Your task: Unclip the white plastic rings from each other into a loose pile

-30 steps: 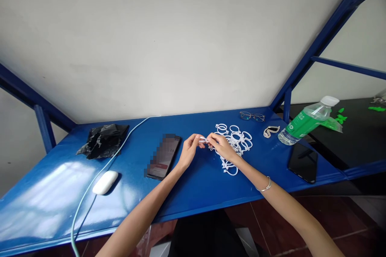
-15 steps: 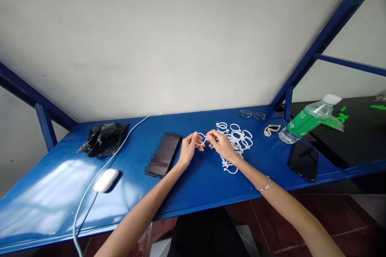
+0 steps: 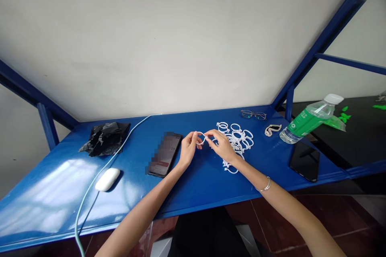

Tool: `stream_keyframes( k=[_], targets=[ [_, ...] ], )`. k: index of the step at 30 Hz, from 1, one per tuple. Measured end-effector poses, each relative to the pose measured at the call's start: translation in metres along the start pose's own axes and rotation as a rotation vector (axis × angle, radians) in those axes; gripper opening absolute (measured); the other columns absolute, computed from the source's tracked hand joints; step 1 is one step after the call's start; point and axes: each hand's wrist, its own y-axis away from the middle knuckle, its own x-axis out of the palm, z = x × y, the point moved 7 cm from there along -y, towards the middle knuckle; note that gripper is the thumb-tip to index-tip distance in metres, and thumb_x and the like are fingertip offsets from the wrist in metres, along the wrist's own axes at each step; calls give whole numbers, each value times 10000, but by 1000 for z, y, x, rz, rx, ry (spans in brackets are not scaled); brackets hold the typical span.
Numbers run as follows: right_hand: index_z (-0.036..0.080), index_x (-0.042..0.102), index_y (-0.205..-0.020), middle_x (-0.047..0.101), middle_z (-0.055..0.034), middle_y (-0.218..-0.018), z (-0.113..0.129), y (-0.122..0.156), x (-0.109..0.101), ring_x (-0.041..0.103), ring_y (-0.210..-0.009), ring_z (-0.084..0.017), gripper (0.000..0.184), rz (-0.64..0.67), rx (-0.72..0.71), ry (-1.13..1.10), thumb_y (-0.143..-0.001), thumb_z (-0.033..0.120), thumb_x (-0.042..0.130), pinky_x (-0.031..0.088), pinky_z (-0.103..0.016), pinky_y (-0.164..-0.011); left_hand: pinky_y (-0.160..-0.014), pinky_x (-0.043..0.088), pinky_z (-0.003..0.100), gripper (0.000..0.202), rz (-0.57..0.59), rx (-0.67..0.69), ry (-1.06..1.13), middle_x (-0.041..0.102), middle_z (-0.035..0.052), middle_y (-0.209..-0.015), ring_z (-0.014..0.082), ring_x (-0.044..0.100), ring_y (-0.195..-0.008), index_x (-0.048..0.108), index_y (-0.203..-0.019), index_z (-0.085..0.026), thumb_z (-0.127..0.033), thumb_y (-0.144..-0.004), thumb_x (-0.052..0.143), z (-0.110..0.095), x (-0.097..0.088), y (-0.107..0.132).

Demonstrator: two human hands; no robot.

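Where left hand and right hand pinch its edge, one white ring, just below frame centre.
Similar rings piled right of centre on blue surface; eyeglasses farther right.

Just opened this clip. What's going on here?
A person is holding one white ring up between both hands above a blue table. The left hand grips its left side, while the fingers of the right hand pinch it at the right. A loose pile of similar white rings lies on the table beside the right hand, partly hidden by it. A phone with a lit screen lies to the left of the left hand.
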Motion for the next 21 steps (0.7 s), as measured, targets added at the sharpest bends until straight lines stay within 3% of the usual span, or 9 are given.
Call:
stream_keyframes(
  k=[6,14,21],
  targets=[
    [215,600,-968,661,-53,-922,-1,-1,-7,637,-846,-188,122,-84,28,-61,-931,251,489,506,-321,-789,-664,462,231,439,79,189,-192,599,-3,-756,126,552,-660,529,-1192,-195,-404,-821,637,-17,9,7],
    [217,628,-959,669,-55,-930,-4,-1,-11,641,-833,-192,149,-122,50,-94,-926,289,501,517,-336,-772,-717,461,256,454,26,275,-298,622,30,-850,164,570,-746,560,-1197,-218,-368,-784,675,-24,7,7],
    [232,641,-955,678,-51,-951,-4,-2,-14,645,-865,-198,134,-122,46,-101,-920,302,531,518,-349,-806,-716,457,265,416,-8,411,-537,612,57,-933,182,572,-790,569,-1216,-241,-315,-816,655,-25,4,7]
  ],
)
